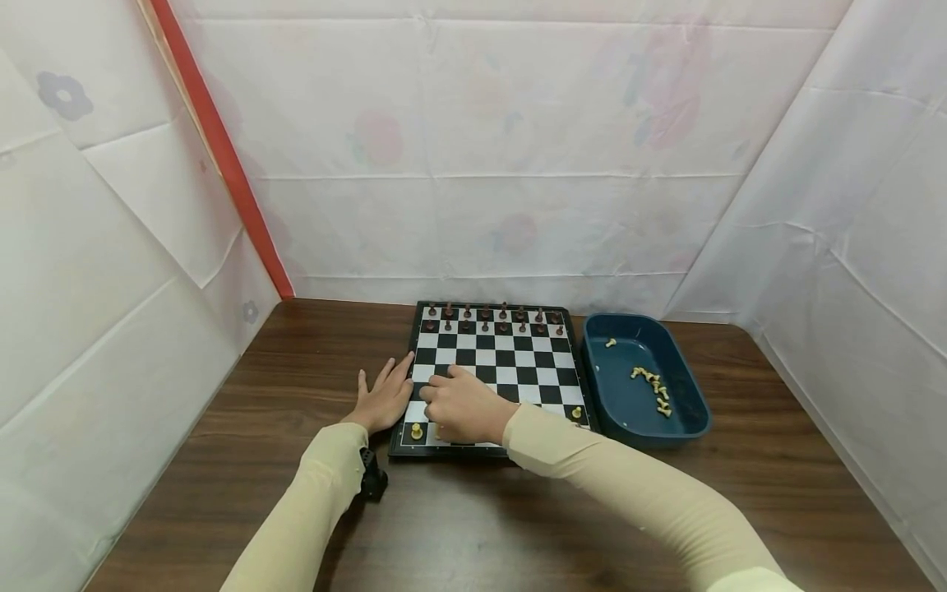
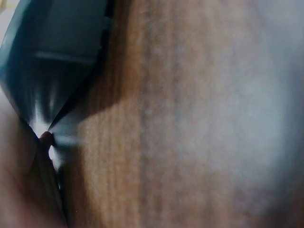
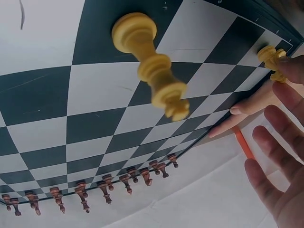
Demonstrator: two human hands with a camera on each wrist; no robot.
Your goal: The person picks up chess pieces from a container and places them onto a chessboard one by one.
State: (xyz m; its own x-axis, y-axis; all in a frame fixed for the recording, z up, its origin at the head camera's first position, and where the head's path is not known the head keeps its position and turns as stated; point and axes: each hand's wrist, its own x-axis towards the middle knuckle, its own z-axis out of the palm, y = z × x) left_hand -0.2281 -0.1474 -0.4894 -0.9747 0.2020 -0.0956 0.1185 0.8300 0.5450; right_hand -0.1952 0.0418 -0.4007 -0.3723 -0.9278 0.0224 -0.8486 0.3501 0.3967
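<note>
A black-and-white chessboard (image 1: 484, 358) lies on the wooden table. My left hand (image 1: 383, 400) rests with spread fingers against its left edge. Low over the near left part of the board, my right hand (image 1: 466, 407) pinches a small yellow chess piece (image 3: 275, 75) between thumb and index finger. Just past that piece, a yellow corner piece (image 1: 417, 431) stands on the near left square. A yellow king (image 3: 161, 71) stands upright on a dark square of the near row, hidden by my hand in the head view. Another yellow piece (image 1: 577, 412) stands near the right edge.
Two rows of brown chess pieces (image 1: 485, 313) stand along the board's far side. Against the board's right side is a blue tray (image 1: 617, 411) with several yellow pieces (image 1: 651, 380) lying in it. White sheets (image 1: 473, 148) hang around the table (image 1: 296, 362).
</note>
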